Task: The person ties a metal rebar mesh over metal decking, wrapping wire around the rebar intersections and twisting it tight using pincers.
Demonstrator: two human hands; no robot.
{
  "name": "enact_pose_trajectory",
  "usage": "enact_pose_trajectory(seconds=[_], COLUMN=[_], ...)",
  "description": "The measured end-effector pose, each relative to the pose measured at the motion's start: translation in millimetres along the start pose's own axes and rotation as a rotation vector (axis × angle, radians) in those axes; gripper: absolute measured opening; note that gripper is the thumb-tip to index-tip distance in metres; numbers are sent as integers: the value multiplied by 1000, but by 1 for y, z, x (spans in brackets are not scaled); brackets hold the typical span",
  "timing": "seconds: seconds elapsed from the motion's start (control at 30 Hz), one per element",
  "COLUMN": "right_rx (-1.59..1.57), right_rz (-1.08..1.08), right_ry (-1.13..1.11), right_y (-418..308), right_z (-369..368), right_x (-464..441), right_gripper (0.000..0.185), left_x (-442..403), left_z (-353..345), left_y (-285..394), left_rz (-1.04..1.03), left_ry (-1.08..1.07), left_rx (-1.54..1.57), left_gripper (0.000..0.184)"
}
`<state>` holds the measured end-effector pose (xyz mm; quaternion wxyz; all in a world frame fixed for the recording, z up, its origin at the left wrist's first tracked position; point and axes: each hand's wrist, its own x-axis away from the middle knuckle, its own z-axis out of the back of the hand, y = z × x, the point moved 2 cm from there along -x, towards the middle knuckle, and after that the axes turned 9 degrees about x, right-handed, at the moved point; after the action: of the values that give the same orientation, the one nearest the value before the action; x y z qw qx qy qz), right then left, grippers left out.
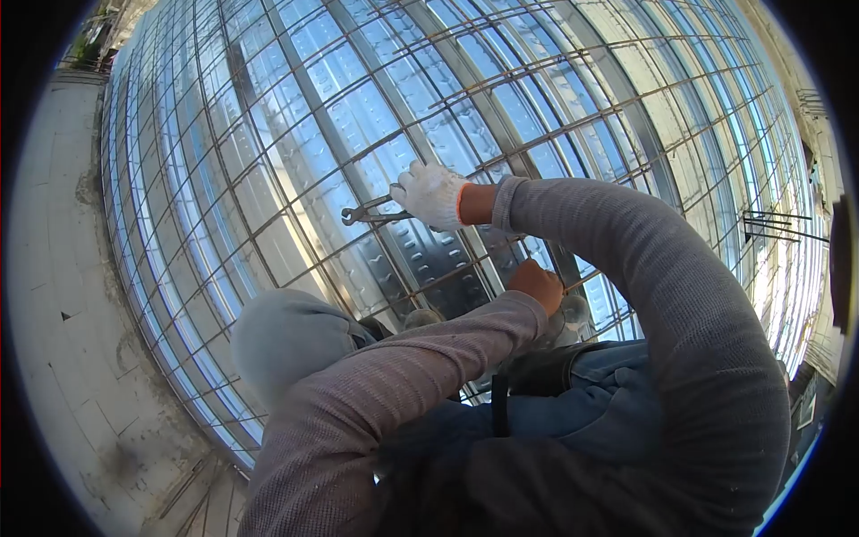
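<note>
My right hand, in a white knitted glove with an orange cuff, is closed around the handles of metal pincers. The pincers' head points left above the rebar grid. My left hand is bare and closed, low over the grid near my knees. What its fingers hold, if anything, is hidden. Under the rods lies shiny ribbed metal decking.
My bent knee is at the lower left, and my other leg is below my hands. A concrete surface runs along the left. Loose bars stick out at the right.
</note>
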<state>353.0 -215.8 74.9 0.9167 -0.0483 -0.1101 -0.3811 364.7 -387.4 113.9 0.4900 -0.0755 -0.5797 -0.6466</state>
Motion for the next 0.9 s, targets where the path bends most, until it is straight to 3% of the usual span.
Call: enact_pose_trajectory(seconds=[0.07, 0.1, 0.13, 0.2, 0.23, 0.33, 0.4, 0.43, 0.53, 0.6, 0.67, 0.73, 0.8, 0.83, 0.9], right_rx=[-140, -137, -135, -152, -162, -156, -386, -477, -993, -1369, -1314, -1361, -1803, -2049, -2351], right_rz=[-16, 10, -2, -36, -48, -67, -283, -350, -512, -650, -785, -988, -1227, -1170, -1339], right_ry=[-10, -71, -82, -86, -92, -110, -145, -79, -172, -113, -208, -323, -377, -291, -280], right_y=[3, 5, 6, 8, 10, 21, 35, 42, 64, 56, 40, 18, -12, -23, -47], right_z=[-10, -1, 4, 6, 7, 25, 50, 51, 41, 27, 38, 39, 20, 16, 16], right_x=[-7, -5, -6, -15, -21, -16, 8, 24, 97, 170, 230, 274, 313, 323, 327], right_gripper=[53, 48, 48, 44, 44, 37, 30, 25, 14, 22, 29, 28, 26, 30, 39], left_x=[-1, -4, -7, -6, -15, -8, -1, 1, 4, 5, 8, 6, 3, 4, 7], left_z=[10, 6, -2, -4, -16, -14, -13, -12, -6, -1, 5, 9, 6, 11, 10], left_y=[4, 0, -2, -2, -11, -6, -7, -9, -16, -17, -21, -29, -38, -34, -32], left_rz=[-75, 36, 26, -46, 131, 170, 151, 122, 83, 109, 65, 69, 42, 46, 9], left_ry=[-61, 39, 26, 4, 90, 42, 49, 76, 59, 28, 51, 26, 71, 60, 123], left_rx=[-106, 96, 98, -35, 160, 195, 155, 106, 107, 100, 143, 142, 134, 94, 101], left_gripper=[41, 43, 43, 43, 43, 46, 48, 51, 57, 58, 34, 34, 39, 41, 37])
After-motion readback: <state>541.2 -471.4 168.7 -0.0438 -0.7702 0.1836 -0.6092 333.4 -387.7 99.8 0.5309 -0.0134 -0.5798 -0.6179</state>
